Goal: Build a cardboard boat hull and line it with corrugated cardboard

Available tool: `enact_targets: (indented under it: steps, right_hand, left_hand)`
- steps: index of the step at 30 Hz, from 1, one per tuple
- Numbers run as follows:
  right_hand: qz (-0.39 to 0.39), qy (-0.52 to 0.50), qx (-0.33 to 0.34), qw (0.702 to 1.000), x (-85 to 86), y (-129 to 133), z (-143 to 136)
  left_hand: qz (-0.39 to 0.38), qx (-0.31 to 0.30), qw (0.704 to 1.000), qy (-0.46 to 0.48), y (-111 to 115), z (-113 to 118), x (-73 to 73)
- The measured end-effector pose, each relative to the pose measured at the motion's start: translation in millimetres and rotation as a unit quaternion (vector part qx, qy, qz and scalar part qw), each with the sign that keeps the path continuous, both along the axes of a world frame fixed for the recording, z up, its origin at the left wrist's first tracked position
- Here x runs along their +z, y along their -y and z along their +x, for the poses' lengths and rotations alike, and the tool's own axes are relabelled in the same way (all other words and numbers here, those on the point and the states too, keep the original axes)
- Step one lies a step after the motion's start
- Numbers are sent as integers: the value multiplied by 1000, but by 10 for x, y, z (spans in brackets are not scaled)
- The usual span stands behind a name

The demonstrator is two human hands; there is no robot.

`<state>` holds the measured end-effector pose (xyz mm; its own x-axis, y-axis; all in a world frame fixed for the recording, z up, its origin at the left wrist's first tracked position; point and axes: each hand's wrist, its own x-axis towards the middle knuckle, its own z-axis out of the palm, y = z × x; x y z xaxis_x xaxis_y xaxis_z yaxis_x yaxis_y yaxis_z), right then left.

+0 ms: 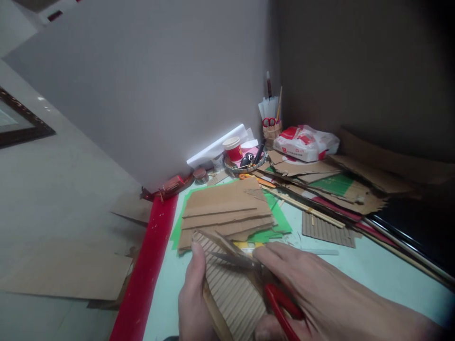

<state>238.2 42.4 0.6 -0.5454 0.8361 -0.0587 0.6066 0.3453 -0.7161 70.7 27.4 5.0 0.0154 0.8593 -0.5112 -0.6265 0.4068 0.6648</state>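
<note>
Close to me, my left hand (pixel 194 293) grips a piece of corrugated cardboard (pixel 232 289) by its left edge, thumb up along the side. The ribbed face of the piece is turned up and its edges look folded or raised. My right hand (pixel 302 284) holds red-handled scissors (pixel 284 305), fingers around the handles. The blades point left across the upper part of the ribbed piece, touching or just over it. Some blur hides whether the blades are fully closed. Beyond both hands lies a stack of flat cardboard pieces (pixel 220 203) on a green sheet (pixel 279 215).
At the back stand a red paper cup (pixel 232 149), a round tray (pixel 232 169) of small items, a holder (pixel 272 134) with scissors and sticks, and a wipes pack (pixel 307 142). Cardboard scraps (pixel 320 177) and thin sticks (pixel 309 208) lie right. A red strip (pixel 142 279) edges the table left.
</note>
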Motion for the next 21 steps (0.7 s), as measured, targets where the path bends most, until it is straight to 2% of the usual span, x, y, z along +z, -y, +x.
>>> enact_targets:
  steps: [3, 8, 15, 21]
  right_hand:
    - [-8, 9, -6, 1000, 7, 10, -10]
    - [-13, 12, 13, 1000, -14, 11, -33]
    - [38, -2, 19, 999, -88, 17, -46]
    - [51, 1, 21, 998, -111, 28, -38]
  left_hand:
    - [2, 14, 1000, -16, 17, 9, -28]
    - [-2, -12, 999, -37, 44, -12, -82]
    - [53, 23, 993, -103, 70, 12, -136]
    - [64, 11, 993, -95, 79, -1, -139]
